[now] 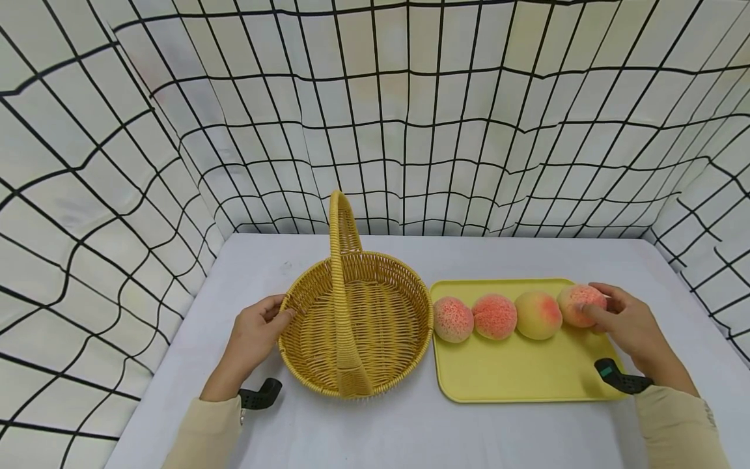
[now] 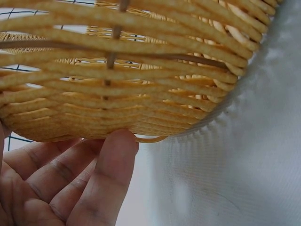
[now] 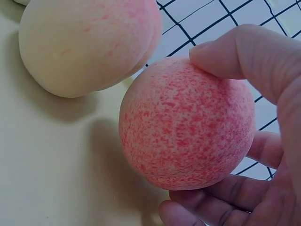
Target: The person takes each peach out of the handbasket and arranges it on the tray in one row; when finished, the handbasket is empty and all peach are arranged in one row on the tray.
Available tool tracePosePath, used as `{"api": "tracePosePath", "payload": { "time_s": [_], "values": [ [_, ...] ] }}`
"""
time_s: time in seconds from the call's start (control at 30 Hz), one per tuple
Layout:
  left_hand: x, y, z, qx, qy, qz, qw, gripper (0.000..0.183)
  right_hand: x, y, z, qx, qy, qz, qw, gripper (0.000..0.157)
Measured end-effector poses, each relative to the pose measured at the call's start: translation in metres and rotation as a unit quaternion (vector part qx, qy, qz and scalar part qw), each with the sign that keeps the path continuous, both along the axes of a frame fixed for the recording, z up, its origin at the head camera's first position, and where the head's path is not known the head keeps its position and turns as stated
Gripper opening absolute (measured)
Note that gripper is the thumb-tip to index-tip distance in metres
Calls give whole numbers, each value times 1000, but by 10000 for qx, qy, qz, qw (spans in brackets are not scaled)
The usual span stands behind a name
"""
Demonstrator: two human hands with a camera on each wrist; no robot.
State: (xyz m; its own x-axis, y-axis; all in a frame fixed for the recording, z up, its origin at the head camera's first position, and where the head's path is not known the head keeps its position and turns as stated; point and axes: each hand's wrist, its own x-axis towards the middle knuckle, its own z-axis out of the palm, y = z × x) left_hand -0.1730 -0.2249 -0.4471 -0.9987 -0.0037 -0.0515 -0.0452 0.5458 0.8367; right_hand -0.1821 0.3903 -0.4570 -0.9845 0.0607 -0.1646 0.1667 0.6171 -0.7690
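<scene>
A round yellow wicker basket [image 1: 387,326] with a tall hoop handle stands on the table, nothing inside it. My left hand [image 1: 252,339] pinches its left rim between thumb and fingers; in the left wrist view the thumb [image 2: 115,174] presses against the woven wall [image 2: 117,89]. Over at the right, my right hand [image 1: 635,326] grips a speckled pink peach [image 1: 577,305] at the end of a row. The right wrist view shows this peach [image 3: 188,127] between thumb and curled fingers, its shadow falling on the tray beside it.
Right of the basket lies a yellow tray [image 1: 504,374], its left edge close to the basket's rim. Along it sit two pink peaches [image 1: 495,316] and a yellow-red one [image 1: 538,315]. White walls with black grid lines [image 1: 410,130] enclose the white table [image 1: 375,433].
</scene>
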Motion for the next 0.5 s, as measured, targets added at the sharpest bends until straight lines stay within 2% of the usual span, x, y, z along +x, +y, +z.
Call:
{"api": "tracePosePath", "payload": {
  "time_s": [0.2,0.5],
  "values": [
    [0,0,-1,79,-24,-9,10000,44,2,-2,0,76,171,128,9997,72],
    [0,-1,-2,168,17,0,9999,42,4,-3,3,161,42,248,9996,76]
  ]
}}
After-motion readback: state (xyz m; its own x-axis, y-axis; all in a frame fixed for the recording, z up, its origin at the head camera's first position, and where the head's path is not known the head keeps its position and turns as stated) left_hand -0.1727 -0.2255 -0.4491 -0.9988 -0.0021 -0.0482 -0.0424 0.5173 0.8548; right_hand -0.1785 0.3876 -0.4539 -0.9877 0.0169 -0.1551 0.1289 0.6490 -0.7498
